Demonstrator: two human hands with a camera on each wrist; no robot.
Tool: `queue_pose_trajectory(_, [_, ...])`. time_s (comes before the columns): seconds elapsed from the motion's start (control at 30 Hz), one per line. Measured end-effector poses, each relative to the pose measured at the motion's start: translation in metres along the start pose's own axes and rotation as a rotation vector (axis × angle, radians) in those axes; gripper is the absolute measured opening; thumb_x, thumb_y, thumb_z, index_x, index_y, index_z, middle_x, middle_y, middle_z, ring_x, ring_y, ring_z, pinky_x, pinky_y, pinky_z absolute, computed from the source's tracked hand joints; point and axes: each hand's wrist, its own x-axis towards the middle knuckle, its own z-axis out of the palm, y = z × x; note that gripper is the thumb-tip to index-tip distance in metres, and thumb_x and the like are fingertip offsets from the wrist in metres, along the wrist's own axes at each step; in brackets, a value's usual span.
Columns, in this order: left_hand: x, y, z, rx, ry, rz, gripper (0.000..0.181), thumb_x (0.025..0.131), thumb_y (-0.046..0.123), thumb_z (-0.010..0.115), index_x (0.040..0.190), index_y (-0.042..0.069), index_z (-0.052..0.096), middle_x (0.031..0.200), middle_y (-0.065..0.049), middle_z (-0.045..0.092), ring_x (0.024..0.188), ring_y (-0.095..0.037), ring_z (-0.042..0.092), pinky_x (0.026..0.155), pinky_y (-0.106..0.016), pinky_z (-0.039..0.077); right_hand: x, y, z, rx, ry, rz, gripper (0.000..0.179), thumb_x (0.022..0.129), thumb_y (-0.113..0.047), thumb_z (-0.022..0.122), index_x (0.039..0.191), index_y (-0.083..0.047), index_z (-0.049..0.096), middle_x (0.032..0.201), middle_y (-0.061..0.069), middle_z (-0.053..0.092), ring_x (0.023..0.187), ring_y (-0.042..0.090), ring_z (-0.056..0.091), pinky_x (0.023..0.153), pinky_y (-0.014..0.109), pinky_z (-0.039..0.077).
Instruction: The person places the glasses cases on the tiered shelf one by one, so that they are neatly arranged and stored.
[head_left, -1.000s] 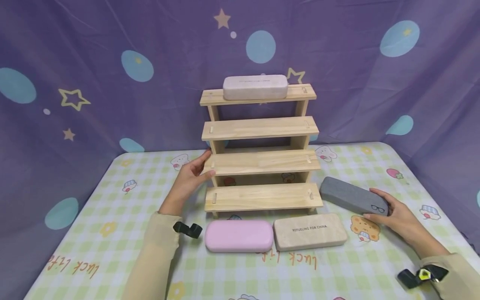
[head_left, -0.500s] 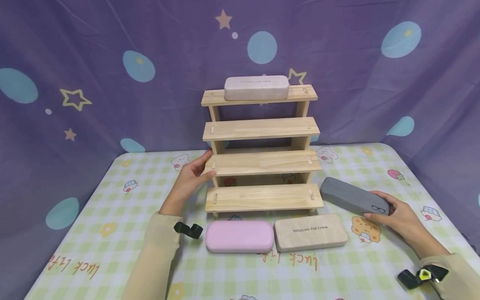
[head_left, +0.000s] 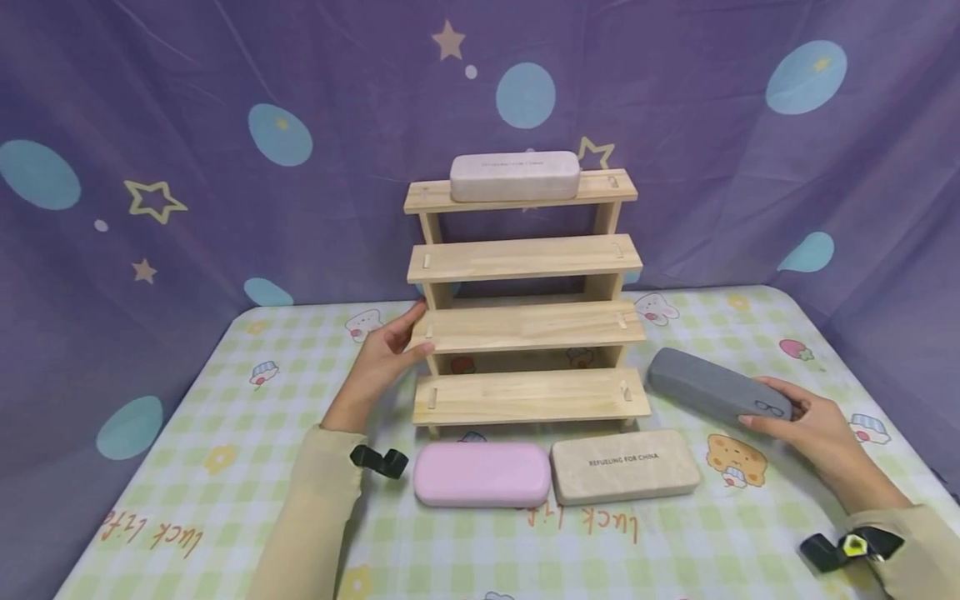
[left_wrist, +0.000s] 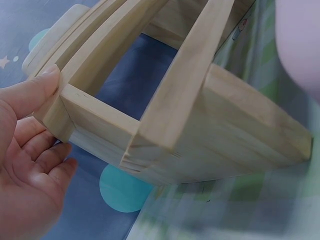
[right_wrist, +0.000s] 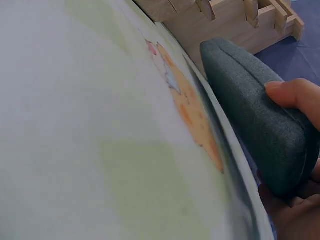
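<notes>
My left hand [head_left: 382,354] grips the left end of a tiered wooden display stand [head_left: 528,327], thumb on a board and fingers curled behind it, as the left wrist view shows. In my right hand [head_left: 813,429] is the near end of a grey glasses case [head_left: 712,385], pinched between thumb and fingers. The case slants beside the stand's lower right, close over the table. On the stand's top board rests a pale glasses case [head_left: 515,177]. A pink glasses case [head_left: 482,474] and a beige one, the lettered glasses case [head_left: 625,467], lie in front of the stand.
A checked cloth [head_left: 262,500] with cartoon prints covers the table. Behind it hangs a purple curtain [head_left: 360,125] with stars and blue ovals. The lower boards [head_left: 532,397] of the stand reach out stepwise toward the front.
My right hand has shifted slightly right and up with the grey glasses case, which has come up a little. The left hand keeps its hold on the stand.
</notes>
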Motion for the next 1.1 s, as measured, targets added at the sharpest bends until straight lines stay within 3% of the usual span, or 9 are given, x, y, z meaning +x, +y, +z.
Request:
queue_pose_trajectory(0.17, [0.0,0.0,0.0,0.0,0.003,0.0,0.064,0.089,-0.001,0.062,0.144,-0.004,0.03,0.151,-0.013,0.028,0.139,-0.023,0.028,0.114,-0.036,0.022,-0.001,-0.006,-0.008,0.067,0.023,-0.025,0.067,0.08,-0.033,0.076,0.14,-0.028,0.046,0.112,-0.02,0.049,0.089,-0.016,0.042,0.068,0.006,0.039])
queue_pose_trajectory(0.33, [0.0,0.0,0.0,0.002,0.006,-0.007,0.064,0.089,-0.001,0.062,0.144,-0.004,0.03,0.151,-0.013,0.029,0.139,-0.023,0.029,0.114,-0.035,0.023,0.0,-0.016,-0.019,0.162,0.042,-0.081,0.061,0.082,-0.02,0.074,0.137,-0.028,0.049,0.102,-0.032,0.045,0.088,-0.018,0.047,0.067,0.006,0.044])
queue_pose_trajectory(0.4, [0.0,0.001,0.0,0.002,0.007,-0.009,0.064,0.089,-0.001,0.062,0.144,-0.004,0.03,0.151,-0.013,0.029,0.139,-0.022,0.029,0.114,-0.034,0.023,0.0,-0.021,-0.023,0.177,0.054,-0.083,0.063,0.082,-0.018,0.074,0.138,-0.028,0.047,0.102,-0.032,0.044,0.088,-0.018,0.046,0.065,0.007,0.044])
queue_pose_trajectory(0.47, [0.0,0.0,0.0,0.002,0.008,-0.011,0.064,0.089,0.0,0.062,0.144,-0.004,0.03,0.151,-0.013,0.029,0.139,-0.022,0.029,0.114,-0.034,0.022,0.001,-0.026,-0.026,0.159,0.082,-0.081,0.063,0.082,-0.02,0.075,0.138,-0.029,0.048,0.088,-0.029,0.042,0.077,-0.015,0.042,0.058,0.009,0.041])
queue_pose_trajectory(0.57, [0.0,0.0,0.0,0.001,0.007,-0.011,0.064,0.088,0.0,0.062,0.144,-0.004,0.03,0.151,-0.013,0.029,0.139,-0.023,0.028,0.114,-0.035,0.022,0.002,-0.033,-0.03,0.156,0.115,-0.085,0.063,0.081,-0.02,0.075,0.137,-0.03,0.048,0.089,-0.026,0.041,0.078,-0.012,0.042,0.058,0.009,0.04])
queue_pose_trajectory(0.73, [0.0,0.001,0.0,-0.001,0.009,-0.016,0.064,0.089,-0.001,0.062,0.144,-0.004,0.03,0.151,-0.013,0.029,0.139,-0.022,0.029,0.114,-0.034,0.023,0.005,-0.042,-0.034,0.184,0.158,-0.099,0.063,0.082,-0.017,0.075,0.138,-0.026,0.048,0.11,-0.021,0.044,0.089,-0.011,0.044,0.066,0.004,0.041])
queue_pose_trajectory(0.87, [0.0,0.002,0.001,0.006,0.008,-0.018,0.064,0.089,-0.001,0.062,0.144,-0.004,0.03,0.151,-0.013,0.029,0.139,-0.022,0.029,0.114,-0.033,0.023,0.004,-0.052,-0.042,0.173,0.193,-0.074,0.066,0.08,-0.022,0.076,0.138,-0.031,0.047,0.081,-0.019,0.047,0.055,0.001,0.037,0.041,0.019,0.033])
queue_pose_trajectory(1.0, [0.0,0.002,0.001,0.006,0.004,-0.017,0.064,0.089,0.0,0.062,0.144,-0.005,0.03,0.151,-0.013,0.029,0.139,-0.023,0.028,0.114,-0.034,0.022,0.004,-0.065,-0.051,0.166,0.212,-0.062,0.065,0.08,-0.025,0.077,0.137,-0.035,0.047,0.058,-0.017,0.033,0.037,0.013,0.019,0.033,0.036,0.022])
queue_pose_trajectory(1.1, [0.0,0.001,0.001,0.006,0.006,-0.016,0.064,0.089,0.0,0.062,0.144,-0.004,0.03,0.151,-0.013,0.029,0.139,-0.023,0.028,0.114,-0.035,0.021,0.007,-0.074,-0.056,0.177,0.215,-0.102,0.066,0.08,-0.021,0.076,0.139,-0.03,0.047,0.07,-0.02,0.04,0.05,0.001,0.038,0.039,0.019,0.033])
